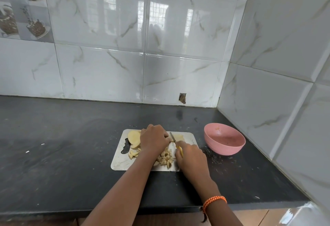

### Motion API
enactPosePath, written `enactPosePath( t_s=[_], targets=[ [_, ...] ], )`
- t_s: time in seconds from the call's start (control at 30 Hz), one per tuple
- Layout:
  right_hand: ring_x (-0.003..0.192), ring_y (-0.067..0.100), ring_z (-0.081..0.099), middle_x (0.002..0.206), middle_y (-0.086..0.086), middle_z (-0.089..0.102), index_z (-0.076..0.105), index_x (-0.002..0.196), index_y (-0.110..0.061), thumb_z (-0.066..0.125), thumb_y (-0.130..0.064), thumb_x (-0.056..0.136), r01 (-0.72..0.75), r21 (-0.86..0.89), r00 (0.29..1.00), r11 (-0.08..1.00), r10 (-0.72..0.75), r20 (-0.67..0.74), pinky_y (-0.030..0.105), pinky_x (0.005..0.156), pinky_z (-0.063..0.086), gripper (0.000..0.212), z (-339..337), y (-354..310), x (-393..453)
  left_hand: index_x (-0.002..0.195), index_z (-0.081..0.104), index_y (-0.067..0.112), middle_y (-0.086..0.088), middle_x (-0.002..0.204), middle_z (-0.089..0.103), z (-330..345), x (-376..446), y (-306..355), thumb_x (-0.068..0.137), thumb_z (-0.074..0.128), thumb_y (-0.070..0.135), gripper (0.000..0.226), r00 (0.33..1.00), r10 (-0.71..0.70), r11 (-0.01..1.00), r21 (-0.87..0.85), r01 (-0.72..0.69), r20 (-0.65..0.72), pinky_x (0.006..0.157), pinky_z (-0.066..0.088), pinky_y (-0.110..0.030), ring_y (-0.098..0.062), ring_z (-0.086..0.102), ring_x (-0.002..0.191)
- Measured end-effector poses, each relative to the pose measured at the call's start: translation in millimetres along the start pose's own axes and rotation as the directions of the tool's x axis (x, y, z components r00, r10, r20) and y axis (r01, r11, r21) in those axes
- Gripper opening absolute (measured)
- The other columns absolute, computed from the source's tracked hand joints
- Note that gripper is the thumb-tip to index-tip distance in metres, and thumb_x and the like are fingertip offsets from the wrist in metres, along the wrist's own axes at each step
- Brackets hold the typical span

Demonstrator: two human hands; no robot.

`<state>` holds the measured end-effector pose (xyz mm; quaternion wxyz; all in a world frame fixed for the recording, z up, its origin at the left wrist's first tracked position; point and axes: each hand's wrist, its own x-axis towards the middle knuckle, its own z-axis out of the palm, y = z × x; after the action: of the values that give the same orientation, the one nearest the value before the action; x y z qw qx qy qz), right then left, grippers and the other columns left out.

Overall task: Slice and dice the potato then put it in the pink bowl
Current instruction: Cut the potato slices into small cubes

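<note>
Dicing partly done: diced pieces (165,156) heaped on cutting board (117,163); slices (134,137) left uncut. Knife (172,137) gripped by right hand (191,156); potato held under left hand (154,139). Pink bowl (225,141) unfilled, beside board.

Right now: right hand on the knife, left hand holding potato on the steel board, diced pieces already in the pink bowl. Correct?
Not quite. The head view shows the diced pieces lying on the steel board, not in the pink bowl, which holds no potato. The rest stands: right hand on the knife, left hand holding potato.
</note>
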<state>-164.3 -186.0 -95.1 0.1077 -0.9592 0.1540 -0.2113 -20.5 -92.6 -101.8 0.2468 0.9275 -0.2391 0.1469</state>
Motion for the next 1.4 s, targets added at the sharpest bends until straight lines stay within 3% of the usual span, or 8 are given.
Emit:
enactPosePath(
  t_s=[0.17,0.6,0.7,0.83,0.93,1.03,1.2,1.4],
  targets=[
    [0.099,0.030,0.063,0.108,0.009,0.069,0.063,0.124,-0.025,0.041,-0.031,0.103,0.010,-0.012,1.000,1.000,-0.010,0.020,0.040,0.079,0.049,0.031,-1.6,-2.2,0.8,0.056,0.061,0.021,0.007,0.065,0.059,-3.9,-5.0,7.0,0.083,0.062,0.037,0.032,0.999,-0.037,0.999,0.023,0.037,-0.006,0.080,0.042,-0.037,-0.017,0.052,0.085],
    [0.084,0.020,0.062,0.096,0.001,0.069,0.060,0.126,-0.031,0.042,-0.038,0.103,-0.006,0.044,1.000,0.999,0.007,-0.008,0.037,0.073,0.052,0.030,-15.0,8.0,-47.4,0.066,0.065,0.026,0.011,0.072,0.059,-2.0,-5.9,10.2,0.091,0.065,0.041,0.030,0.998,-0.054,0.997,0.062,0.056,-0.027,0.089,0.040,-0.040,-0.015,0.051,0.093],
    [0.084,0.020,0.063,0.093,0.000,0.070,0.064,0.126,-0.033,0.047,-0.037,0.099,-0.042,0.107,0.998,0.993,0.047,-0.048,0.037,0.074,0.052,0.032,-18.2,8.1,-50.8,0.063,0.065,0.025,0.012,0.072,0.060,-0.6,-4.6,6.3,0.091,0.064,0.042,0.033,0.999,-0.042,0.998,0.051,0.043,-0.023,0.091,0.039,-0.041,-0.015,0.050,0.094],
    [0.070,0.015,0.060,0.075,-0.004,0.068,0.063,0.135,-0.035,0.048,-0.038,0.099,-0.041,0.185,0.982,0.982,0.074,-0.171,0.039,0.071,0.055,0.040,-15.2,3.7,-38.3,0.068,0.074,0.028,0.014,0.080,0.068,-5.1,-1.9,-0.5,0.091,0.065,0.038,0.027,0.999,-0.035,0.999,0.004,0.035,-0.001,0.101,0.037,-0.044,-0.014,0.050,0.100],
    [0.079,0.019,0.062,0.084,0.000,0.070,0.062,0.135,-0.035,0.049,-0.035,0.101,-0.016,0.158,0.990,0.987,0.038,-0.137,0.038,0.072,0.052,0.037,-11.9,-2.1,-21.5,0.078,0.081,0.031,0.014,0.088,0.074,-7.5,0.8,-5.6,0.089,0.064,0.030,0.021,0.999,-0.054,0.998,-0.018,0.054,0.009,0.105,0.035,-0.045,-0.015,0.053,0.105],
    [0.087,0.021,0.063,0.095,0.002,0.071,0.060,0.136,-0.034,0.046,-0.035,0.101,-0.014,0.121,0.999,0.993,0.020,-0.049,0.038,0.078,0.053,0.038,-7.9,-5.9,-7.3,0.072,0.080,0.030,0.013,0.079,0.073,-6.0,1.3,-7.0,0.084,0.061,0.025,0.023,0.998,-0.062,0.998,-0.013,0.062,0.003,0.101,0.038,-0.044,-0.015,0.051,0.096],
    [0.084,0.018,0.063,0.095,0.001,0.070,0.058,0.137,-0.035,0.044,-0.038,0.102,-0.003,0.089,0.999,0.996,0.006,-0.032,0.037,0.077,0.055,0.038,-1.4,-2.4,-2.4,0.066,0.076,0.027,0.012,0.071,0.068,-2.4,3.3,-7.2,0.081,0.059,0.025,0.023,0.997,-0.079,0.997,-0.007,0.079,-0.003,0.097,0.038,-0.044,-0.015,0.050,0.091],
    [0.103,0.022,0.063,0.117,0.003,0.069,0.057,0.140,-0.033,0.044,-0.038,0.105,0.027,0.061,0.999,0.998,-0.029,0.043,0.036,0.079,0.046,0.038,-0.7,-2.5,2.3,0.063,0.074,0.027,0.012,0.069,0.065,-1.5,1.4,-3.5,0.082,0.062,0.031,0.023,0.996,-0.086,0.996,0.009,0.086,0.004,0.097,0.040,-0.044,-0.014,0.052,0.092]
  ],
)
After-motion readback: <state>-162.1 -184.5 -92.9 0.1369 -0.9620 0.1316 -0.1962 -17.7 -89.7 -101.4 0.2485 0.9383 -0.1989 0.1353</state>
